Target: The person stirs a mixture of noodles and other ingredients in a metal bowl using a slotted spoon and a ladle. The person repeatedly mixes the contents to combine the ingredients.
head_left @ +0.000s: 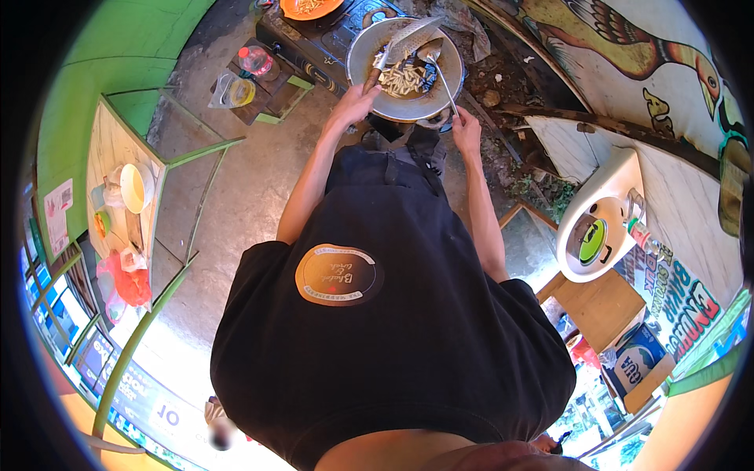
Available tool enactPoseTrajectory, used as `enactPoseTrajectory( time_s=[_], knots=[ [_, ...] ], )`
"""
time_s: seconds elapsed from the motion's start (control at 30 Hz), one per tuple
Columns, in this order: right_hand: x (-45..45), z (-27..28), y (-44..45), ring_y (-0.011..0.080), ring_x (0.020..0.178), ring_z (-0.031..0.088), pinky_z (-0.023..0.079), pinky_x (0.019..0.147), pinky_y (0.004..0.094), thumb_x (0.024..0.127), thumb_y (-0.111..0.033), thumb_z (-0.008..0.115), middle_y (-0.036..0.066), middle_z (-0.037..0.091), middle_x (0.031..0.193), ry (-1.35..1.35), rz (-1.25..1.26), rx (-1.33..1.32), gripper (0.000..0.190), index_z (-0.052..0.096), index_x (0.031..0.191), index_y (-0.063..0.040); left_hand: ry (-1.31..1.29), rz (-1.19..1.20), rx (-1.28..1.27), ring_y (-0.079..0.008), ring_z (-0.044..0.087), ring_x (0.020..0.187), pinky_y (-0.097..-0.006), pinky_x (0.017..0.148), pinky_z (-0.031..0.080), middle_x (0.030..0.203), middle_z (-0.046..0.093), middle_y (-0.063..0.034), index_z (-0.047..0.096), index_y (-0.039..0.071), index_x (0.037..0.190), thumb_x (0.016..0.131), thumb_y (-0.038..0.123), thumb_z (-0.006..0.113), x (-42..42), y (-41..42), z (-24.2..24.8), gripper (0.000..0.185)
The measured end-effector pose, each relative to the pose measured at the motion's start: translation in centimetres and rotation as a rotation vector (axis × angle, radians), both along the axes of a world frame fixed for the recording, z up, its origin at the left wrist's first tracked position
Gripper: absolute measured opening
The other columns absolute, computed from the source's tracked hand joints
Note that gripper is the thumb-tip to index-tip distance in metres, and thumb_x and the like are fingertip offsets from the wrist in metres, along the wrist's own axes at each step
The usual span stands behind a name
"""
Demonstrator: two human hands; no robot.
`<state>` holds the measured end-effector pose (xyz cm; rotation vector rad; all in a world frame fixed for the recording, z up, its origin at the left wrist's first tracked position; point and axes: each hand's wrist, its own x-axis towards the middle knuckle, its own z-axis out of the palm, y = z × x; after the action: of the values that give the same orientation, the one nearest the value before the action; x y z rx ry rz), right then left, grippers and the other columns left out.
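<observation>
A wide metal wok (384, 107) stands on a stove (330, 35) at the top of the view, with oil and many pale fried strips (406, 79) in it. My left hand (356, 106) is closed on the wooden handle of a perforated skimmer (412, 36), whose broad head lies over the wok's far side. At the near right rim, my right hand (466, 130) grips the thin handle of a metal ladle or spoon (430, 49); its bowl is over the right part of the wok. The strips lie between and below the two tool heads.
An orange plate (312, 7) of strips sits on the stove's left. A small wooden bench (265, 97) holds a red-capped bottle (256, 60) and a plastic bag (231, 91). At the right is a white sink (627, 171); a table (106, 153) with a white bucket (136, 188) stands left.
</observation>
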<state>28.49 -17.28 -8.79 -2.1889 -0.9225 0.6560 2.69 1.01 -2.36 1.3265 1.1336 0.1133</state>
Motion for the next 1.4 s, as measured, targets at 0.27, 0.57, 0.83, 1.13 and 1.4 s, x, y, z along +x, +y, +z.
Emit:
enactPoseTrajectory(
  time_s=[0.27,0.57,0.83,1.13,1.4],
  knots=[
    [0.1,-0.5,0.0,0.0162,0.071,0.066,0.052,0.070,0.0330,0.093,-0.013,0.061,0.009,0.069,0.075,0.011,0.003,0.007,0.032,0.067,0.123,-0.005,0.021,-0.020,0.001,-0.0087,0.042,0.044,-0.0280,0.041,0.033,0.061,0.047,0.0021,0.049,0.009,0.084,0.101,0.042,0.053,0.2,0.5,-0.8,0.038],
    [0.7,-0.4,0.0,0.0176,0.071,0.067,0.052,0.069,0.0338,0.092,-0.012,0.061,0.010,0.069,0.075,-0.038,0.002,-0.026,0.032,0.068,0.123,-0.006,0.000,-0.063,0.022,-0.0081,0.043,0.046,-0.0273,0.041,0.034,0.063,0.050,0.0015,0.052,0.007,0.086,0.100,0.045,0.054,-0.1,1.1,0.8,0.040],
    [1.3,1.0,0.5,0.0344,0.085,0.071,0.053,0.081,0.0430,0.091,-0.015,0.060,0.020,0.072,0.089,0.040,-0.008,-0.098,0.032,0.069,0.121,-0.008,-0.006,-0.084,0.039,-0.0086,0.042,0.044,-0.0284,0.041,0.034,0.063,0.050,0.0008,0.053,0.005,0.086,0.099,0.046,0.055,-0.4,1.8,1.4,0.043],
    [0.9,1.1,0.4,0.0353,0.088,0.070,0.053,0.082,0.0437,0.090,-0.015,0.059,0.020,0.072,0.091,0.055,-0.025,-0.106,0.033,0.069,0.121,-0.009,0.175,-0.080,0.075,-0.0123,0.044,0.043,-0.0327,0.041,0.035,0.062,0.049,-0.0009,0.053,0.003,0.084,0.100,0.043,0.053,-0.2,2.7,-0.2,0.043],
    [1.0,2.2,-0.3,0.0340,0.089,0.069,0.052,0.081,0.0425,0.091,-0.014,0.058,0.022,0.071,0.093,-0.062,-0.016,-0.087,0.034,0.067,0.123,-0.009,0.162,-0.112,0.122,-0.0127,0.043,0.045,-0.0338,0.043,0.035,0.060,0.047,-0.0003,0.053,0.003,0.081,0.101,0.040,0.053,-0.1,3.1,-0.3,0.042]
  ],
)
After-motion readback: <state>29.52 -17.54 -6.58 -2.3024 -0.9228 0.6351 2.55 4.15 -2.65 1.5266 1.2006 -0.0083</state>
